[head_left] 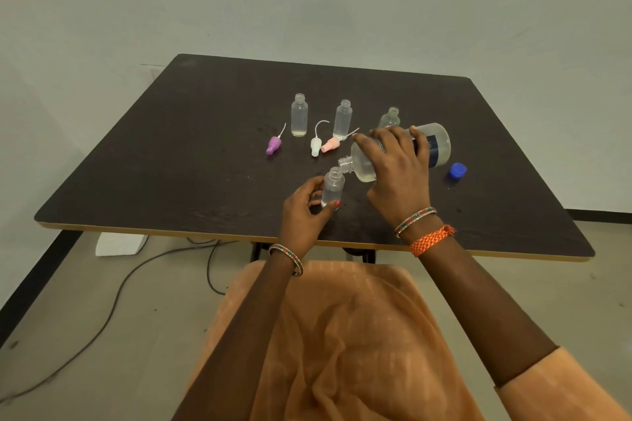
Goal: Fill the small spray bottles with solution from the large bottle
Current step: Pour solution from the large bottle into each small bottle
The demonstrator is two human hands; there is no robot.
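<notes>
Below, we see a dark tabletop (171,147). Our right hand (396,178) grips the large bottle (434,143), tipped so its open mouth touches the rim of a small bottle (332,186) that our left hand (304,212) clasps upright. Behind stand three more open bottles (299,114), then spray tops (273,145) and a blue cap (457,170).

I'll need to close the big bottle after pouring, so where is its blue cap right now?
In the head view, the round blue plastic cap lies on the dark table at the right, just beyond the tilted large clear bottle.
</notes>
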